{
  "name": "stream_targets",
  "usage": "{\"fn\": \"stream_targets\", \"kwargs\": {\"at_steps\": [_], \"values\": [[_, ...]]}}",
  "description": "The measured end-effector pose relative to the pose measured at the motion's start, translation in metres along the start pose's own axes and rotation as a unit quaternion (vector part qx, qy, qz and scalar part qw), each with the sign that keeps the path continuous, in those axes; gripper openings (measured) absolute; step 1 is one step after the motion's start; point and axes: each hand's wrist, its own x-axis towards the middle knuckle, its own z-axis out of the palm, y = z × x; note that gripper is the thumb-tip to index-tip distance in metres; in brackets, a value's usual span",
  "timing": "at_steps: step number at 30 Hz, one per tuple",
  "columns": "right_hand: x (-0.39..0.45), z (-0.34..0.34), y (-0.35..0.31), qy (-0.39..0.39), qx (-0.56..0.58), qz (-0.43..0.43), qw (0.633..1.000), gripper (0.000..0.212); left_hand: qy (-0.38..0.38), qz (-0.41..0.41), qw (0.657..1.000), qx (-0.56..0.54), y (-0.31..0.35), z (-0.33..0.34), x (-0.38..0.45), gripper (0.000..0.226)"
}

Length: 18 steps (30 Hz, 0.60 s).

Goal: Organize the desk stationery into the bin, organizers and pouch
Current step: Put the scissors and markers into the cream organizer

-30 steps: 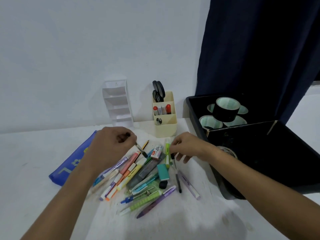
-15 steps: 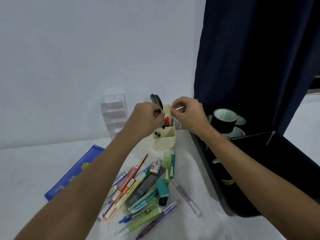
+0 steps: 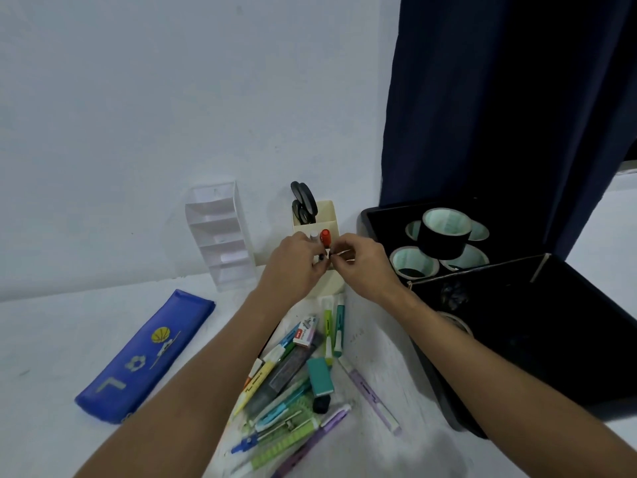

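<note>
My left hand (image 3: 296, 267) and my right hand (image 3: 365, 265) meet over the front compartment of the cream desk organizer (image 3: 330, 210). Each pinches the top of a thin dark pen (image 3: 324, 257) that stands in that compartment; most of both pens is hidden. Black scissors (image 3: 303, 205) and a red-capped marker (image 3: 325, 236) stand in the back compartments. A pile of pens and highlighters (image 3: 293, 384) lies on the table under my forearms, with a staples box (image 3: 305, 331) and a teal eraser (image 3: 320, 376) among them.
A clear tiered organizer (image 3: 220, 236) stands left of the cream one by the wall. A blue pouch (image 3: 144, 357) lies at the left. A black bin (image 3: 517, 298) at the right holds several tape rolls (image 3: 446, 232). A dark curtain hangs behind it.
Both hands lifted thin dark pens from the pile, carried them up to the cream organizer, and have now sunk to its front compartment. The view has also shifted.
</note>
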Motion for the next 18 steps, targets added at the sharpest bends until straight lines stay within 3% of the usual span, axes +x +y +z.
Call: {"fn": "stream_targets", "kwargs": {"at_steps": [10, 18], "values": [[-0.0032, 0.0075, 0.0023, -0.018, -0.012, 0.018, 1.0, 0.018, -0.04, -0.023, 0.998, -0.049, -0.0082, 0.0059, -0.0056, 0.022], [-0.0035, 0.0078, 0.0062, -0.018, -0.03, 0.021, 0.999, 0.021, -0.028, -0.043, 0.997, -0.051, -0.0057, 0.0061, -0.0071, 0.037]]}}
